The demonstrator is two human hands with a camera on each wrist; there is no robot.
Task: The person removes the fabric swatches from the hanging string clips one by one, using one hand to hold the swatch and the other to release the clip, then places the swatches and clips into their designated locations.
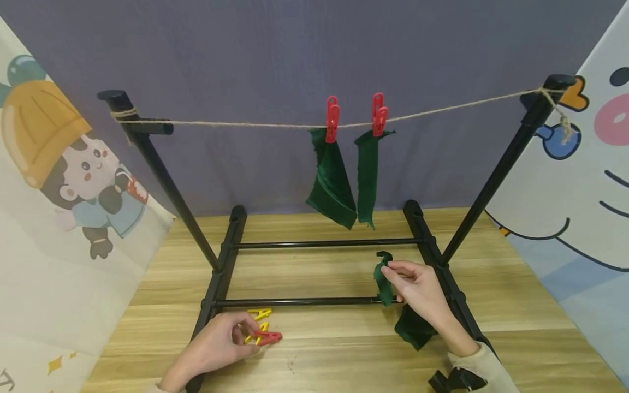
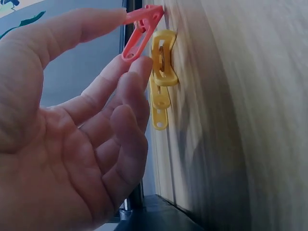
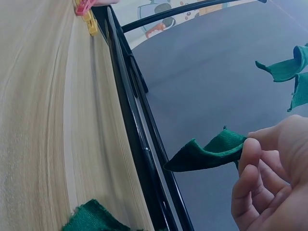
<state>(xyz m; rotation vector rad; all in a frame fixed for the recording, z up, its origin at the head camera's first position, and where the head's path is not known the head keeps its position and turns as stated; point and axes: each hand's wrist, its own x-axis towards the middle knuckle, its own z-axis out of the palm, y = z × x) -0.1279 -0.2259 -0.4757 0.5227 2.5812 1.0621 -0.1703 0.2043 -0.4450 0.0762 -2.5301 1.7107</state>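
Wooden tabletop [image 1: 324,355] fills the head view, with a black rack [image 1: 223,262] on it and grey cloth behind. A twine line [image 1: 245,123] runs between the rack's posts, carrying two green cloths [image 1: 339,180] under red pegs [image 1: 332,117]. The left hand [image 1: 216,344] pinches a red clothespin [image 1: 267,337] at the table's near side, just beside yellow clothespins [image 1: 260,314]. The right hand [image 1: 417,289] pinches a green cloth strip [image 1: 383,281] above the lower crossbar, clear of the line.

From the left wrist, thumb and fingers [image 2: 139,72] close on the red clothespin [image 2: 142,29], which touches the wood beside the yellow ones [image 2: 162,62].

From the right wrist, fingertips [image 3: 250,144] grip the strip's [image 3: 207,154] end; open wood lies beside the rail.
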